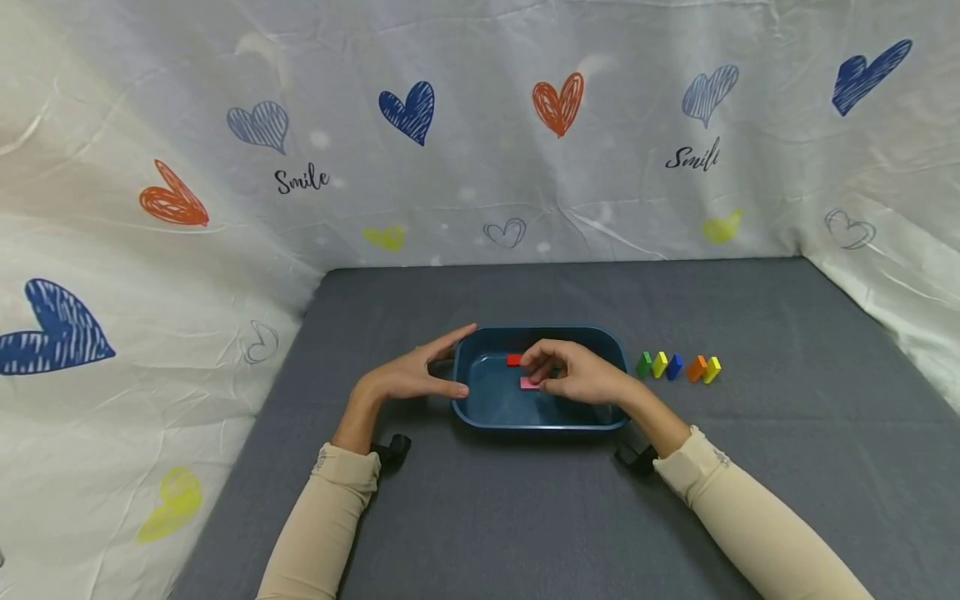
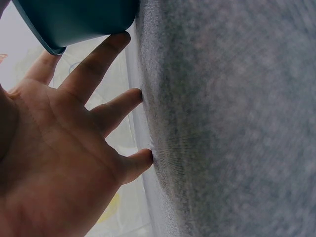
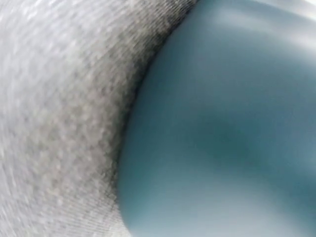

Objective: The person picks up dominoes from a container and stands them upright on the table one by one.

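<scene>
A dark teal tray (image 1: 510,414) stands on the grey cloth. At its left end is my left hand (image 1: 416,373), thumb over the near part of the rim and index finger reaching along the far corner. In the left wrist view its fingers (image 2: 96,64) are spread and nearly straight, some touching the tray's outer wall. My right hand (image 1: 581,372) is inside the tray, fingers curled, thumb and fingertips pinching the right end of a small pink block (image 1: 527,383). Just beyond lies a red block (image 1: 513,360). The right wrist view shows only the tray's outer wall (image 3: 212,128).
Right of the tray, small blocks stand in a row: green (image 1: 644,364), yellow (image 1: 660,364), blue (image 1: 674,367), orange (image 1: 697,367) and another yellow one at the end. A white curtain (image 1: 480,183) printed with hearts hangs behind the table and along its sides.
</scene>
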Motion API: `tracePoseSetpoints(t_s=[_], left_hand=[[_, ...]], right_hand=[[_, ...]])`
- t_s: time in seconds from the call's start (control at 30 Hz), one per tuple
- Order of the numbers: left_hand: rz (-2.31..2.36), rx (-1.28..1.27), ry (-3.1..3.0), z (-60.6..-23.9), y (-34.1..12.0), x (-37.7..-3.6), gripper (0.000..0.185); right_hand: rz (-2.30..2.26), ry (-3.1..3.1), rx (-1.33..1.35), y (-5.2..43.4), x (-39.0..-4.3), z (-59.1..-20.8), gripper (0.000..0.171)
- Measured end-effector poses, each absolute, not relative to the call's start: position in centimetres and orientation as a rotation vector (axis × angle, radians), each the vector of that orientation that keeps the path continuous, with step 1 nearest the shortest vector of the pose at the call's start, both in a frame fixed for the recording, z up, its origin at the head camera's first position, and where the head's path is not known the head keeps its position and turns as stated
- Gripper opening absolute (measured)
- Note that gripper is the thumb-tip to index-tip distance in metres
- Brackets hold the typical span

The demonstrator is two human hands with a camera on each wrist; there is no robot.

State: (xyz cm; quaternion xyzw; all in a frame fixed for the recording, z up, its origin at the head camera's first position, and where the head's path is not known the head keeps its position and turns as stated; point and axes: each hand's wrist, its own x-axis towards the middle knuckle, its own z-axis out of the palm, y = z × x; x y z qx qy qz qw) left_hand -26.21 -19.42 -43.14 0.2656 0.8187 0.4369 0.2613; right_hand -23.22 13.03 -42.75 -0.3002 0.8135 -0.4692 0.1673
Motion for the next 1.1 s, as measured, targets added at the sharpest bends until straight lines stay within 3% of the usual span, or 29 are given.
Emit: tracePoseSetpoints(t_s=[0.53, 1.1], left_hand=[[1.176, 0.711, 2.22, -43.3, -19.4, -26.2, 0.101], [1.173, 0.725, 2.228, -43.3, -19.6, -26.4, 0.101]], right_hand=[[-1.141, 2.526, -0.783, 13.0, -24.4, -43.7, 0.022], [-1.005, 2.588, -0.886, 12.3, -24.5, -43.8, 0.026]])
